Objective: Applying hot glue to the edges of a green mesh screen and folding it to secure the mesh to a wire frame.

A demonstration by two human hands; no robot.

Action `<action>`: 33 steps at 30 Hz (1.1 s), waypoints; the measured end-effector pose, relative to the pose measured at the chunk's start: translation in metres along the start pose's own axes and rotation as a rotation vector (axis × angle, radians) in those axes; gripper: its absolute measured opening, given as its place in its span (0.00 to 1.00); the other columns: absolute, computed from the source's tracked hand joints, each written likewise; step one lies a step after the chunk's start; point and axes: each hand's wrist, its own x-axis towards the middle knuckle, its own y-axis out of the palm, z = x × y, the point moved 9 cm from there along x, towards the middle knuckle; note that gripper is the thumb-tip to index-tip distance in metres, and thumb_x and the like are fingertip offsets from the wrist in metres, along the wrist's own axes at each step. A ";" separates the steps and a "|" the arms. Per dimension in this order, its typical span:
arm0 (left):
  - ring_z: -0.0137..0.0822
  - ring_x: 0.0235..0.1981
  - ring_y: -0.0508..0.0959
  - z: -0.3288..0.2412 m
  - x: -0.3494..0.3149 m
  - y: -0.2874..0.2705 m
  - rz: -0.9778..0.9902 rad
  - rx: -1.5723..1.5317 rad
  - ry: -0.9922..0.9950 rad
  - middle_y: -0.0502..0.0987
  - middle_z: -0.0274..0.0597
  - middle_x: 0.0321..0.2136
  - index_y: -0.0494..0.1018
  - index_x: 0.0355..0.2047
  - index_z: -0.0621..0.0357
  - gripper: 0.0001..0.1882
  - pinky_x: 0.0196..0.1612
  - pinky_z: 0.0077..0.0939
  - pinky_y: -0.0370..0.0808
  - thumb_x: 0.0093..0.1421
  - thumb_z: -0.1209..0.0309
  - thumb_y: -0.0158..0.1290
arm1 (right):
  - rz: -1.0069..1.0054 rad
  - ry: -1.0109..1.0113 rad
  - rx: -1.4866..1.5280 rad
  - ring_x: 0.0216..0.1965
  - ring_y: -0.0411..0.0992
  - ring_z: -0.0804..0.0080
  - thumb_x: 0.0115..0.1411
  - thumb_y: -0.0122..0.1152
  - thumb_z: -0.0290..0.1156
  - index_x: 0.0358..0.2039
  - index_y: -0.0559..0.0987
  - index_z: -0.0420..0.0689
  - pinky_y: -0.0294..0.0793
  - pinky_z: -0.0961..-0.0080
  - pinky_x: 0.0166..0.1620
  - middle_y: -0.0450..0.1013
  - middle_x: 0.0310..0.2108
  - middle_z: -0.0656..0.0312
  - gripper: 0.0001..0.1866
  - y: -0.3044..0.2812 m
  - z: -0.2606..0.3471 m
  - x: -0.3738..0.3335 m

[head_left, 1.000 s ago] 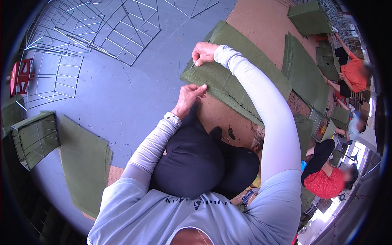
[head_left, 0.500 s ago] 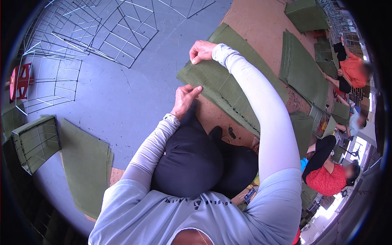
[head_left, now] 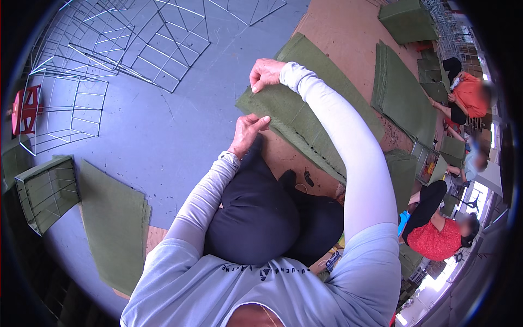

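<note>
A stack of green woven sheets [head_left: 305, 109] lies in front of me, with a dark, rough seam along its near side. At its near left edge, my left hand [head_left: 249, 133] is closed, thumb and fingers pinching the border of the top sheet. Just beyond it, my right hand [head_left: 266, 74] is held over the left end of the stack. Its fingers are bent and pressed together with the thumb pointing down. Whatever is in that pinch is too small to make out.
Wire frames [head_left: 163, 52] stand at the far left near a red stool [head_left: 26, 109]. A green-covered box frame [head_left: 49, 191] and more green sheets [head_left: 111, 223] lie on the left. Another green stack [head_left: 403, 92] lies to the right, with several people seated beyond.
My right hand has shifted slightly left and toward me over the sheet, its fingers still closed. My left hand has stayed nearly in place at the edge.
</note>
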 end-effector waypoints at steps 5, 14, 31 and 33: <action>0.24 0.24 0.73 -0.008 -0.006 0.007 0.002 -0.087 -0.050 0.75 0.37 0.20 0.76 0.27 0.65 0.14 0.32 0.19 0.70 0.56 0.63 0.56 | -0.087 -0.017 0.002 0.24 0.70 0.74 0.44 0.65 0.33 0.24 0.80 0.42 0.68 0.74 0.29 0.74 0.20 0.64 0.09 -0.004 -0.001 -0.002; 0.24 0.23 0.74 -0.001 -0.007 0.018 0.108 0.014 -0.107 0.76 0.36 0.21 0.77 0.28 0.63 0.11 0.30 0.17 0.70 0.55 0.66 0.58 | -0.066 0.035 -0.010 0.29 0.73 0.71 0.45 0.67 0.34 0.27 0.82 0.45 0.70 0.72 0.34 0.76 0.24 0.63 0.09 -0.002 -0.009 0.002; 0.24 0.21 0.72 0.021 0.002 0.021 0.109 0.088 -0.033 0.75 0.36 0.17 0.77 0.21 0.65 0.15 0.29 0.20 0.69 0.56 0.65 0.56 | -0.541 -0.079 -0.118 0.38 0.72 0.68 0.52 0.60 0.36 0.33 0.79 0.43 0.70 0.72 0.43 0.76 0.33 0.59 0.12 -0.016 0.008 -0.034; 0.24 0.21 0.72 0.018 0.002 0.020 0.102 0.098 -0.037 0.76 0.37 0.17 0.77 0.21 0.65 0.15 0.29 0.20 0.69 0.56 0.65 0.56 | -1.043 -0.111 -0.114 0.50 0.67 0.62 0.59 0.51 0.37 0.44 0.74 0.41 0.64 0.68 0.54 0.70 0.46 0.53 0.17 -0.019 0.015 -0.083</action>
